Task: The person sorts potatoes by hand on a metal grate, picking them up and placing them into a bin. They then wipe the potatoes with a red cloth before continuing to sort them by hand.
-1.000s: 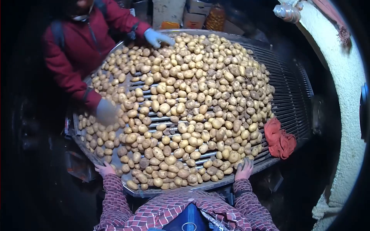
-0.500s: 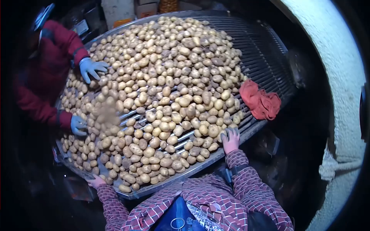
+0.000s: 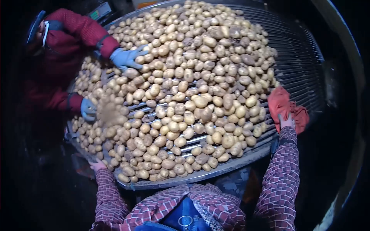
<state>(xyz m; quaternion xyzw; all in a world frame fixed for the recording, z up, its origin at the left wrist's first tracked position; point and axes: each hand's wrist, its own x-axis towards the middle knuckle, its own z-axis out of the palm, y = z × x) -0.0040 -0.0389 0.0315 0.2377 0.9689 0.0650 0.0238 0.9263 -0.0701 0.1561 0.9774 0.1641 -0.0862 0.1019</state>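
A wide heap of potatoes (image 3: 169,127) covers a slatted metal sorting table (image 3: 296,54) in front of me. My right hand (image 3: 286,121), in a glove with dark fingertips, reaches to the table's right side. Its fingers are closed on the near part of a crumpled red cloth (image 3: 300,115), which lies by the edge of the heap. My left hand (image 3: 98,165) rests at the table's near left rim beside the potatoes. Its fingers are apart and hold no potato, though they show only small and partly blurred.
Across the left side stands a co-worker (image 3: 58,50) in a dark red jacket. That person's blue gloves (image 3: 129,57) are among the potatoes, one reaching into the heap, the other nearer the left edge. A pale curved bar (image 3: 352,50) runs down the far right.
My right hand has moved right from the table's near rim onto the red cloth. My left hand stays at the rim. The co-worker's upper glove has reached further into the heap. The view has shifted.
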